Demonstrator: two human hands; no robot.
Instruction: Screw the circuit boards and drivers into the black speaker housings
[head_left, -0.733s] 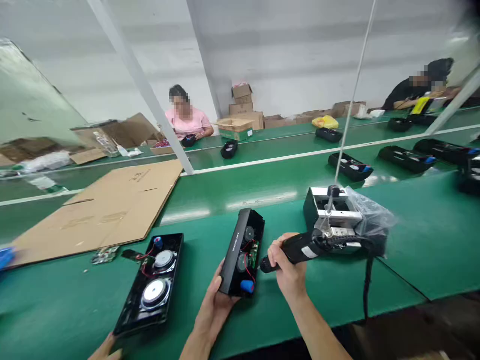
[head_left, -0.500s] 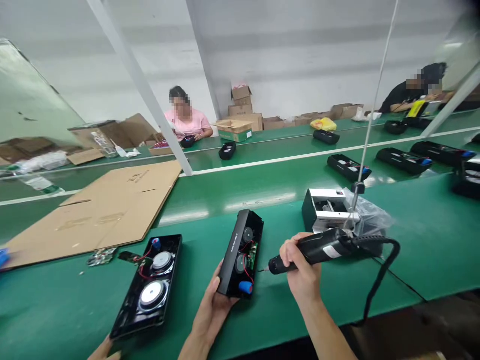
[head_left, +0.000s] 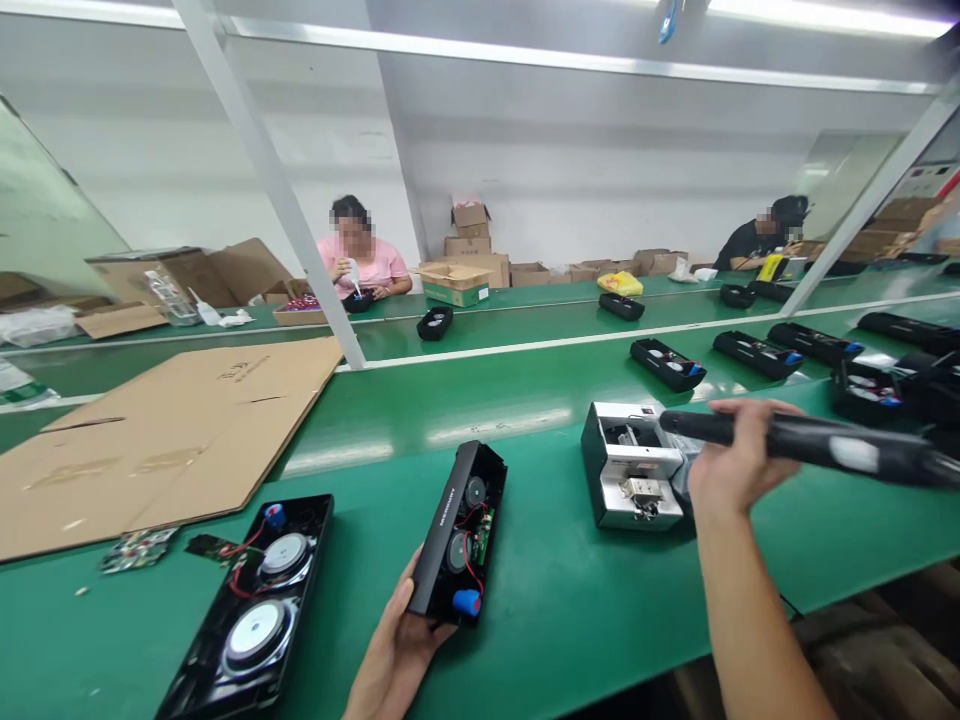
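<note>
My left hand (head_left: pixel 397 640) grips the lower end of a black speaker housing (head_left: pixel 439 535), which stands tilted with its open side facing right. Inside it are two round speakers, a green circuit board (head_left: pixel 484 540), red wires and a blue cylinder (head_left: pixel 466 602). Higher up on the right, my right hand (head_left: pixel 739 460) is wrapped round a black electric screwdriver (head_left: pixel 810 440). Its tip points left, over the top right of a white and black screw dispenser (head_left: pixel 637 470). Whether a screw sits on the bit cannot be made out.
Left on the green bench lies another open speaker housing (head_left: pixel 255 600), beside loose circuit boards (head_left: pixel 139 550) and a flat cardboard sheet (head_left: pixel 172 420). Several black housings (head_left: pixel 667 363) line the belt. Two people work opposite, behind a slanted white post (head_left: pixel 277 190).
My right hand has carried the screwdriver up and right, away from the housing to the dispenser. My left hand keeps its hold. Fingers at the lower left edge have left view; the camera tilts higher.
</note>
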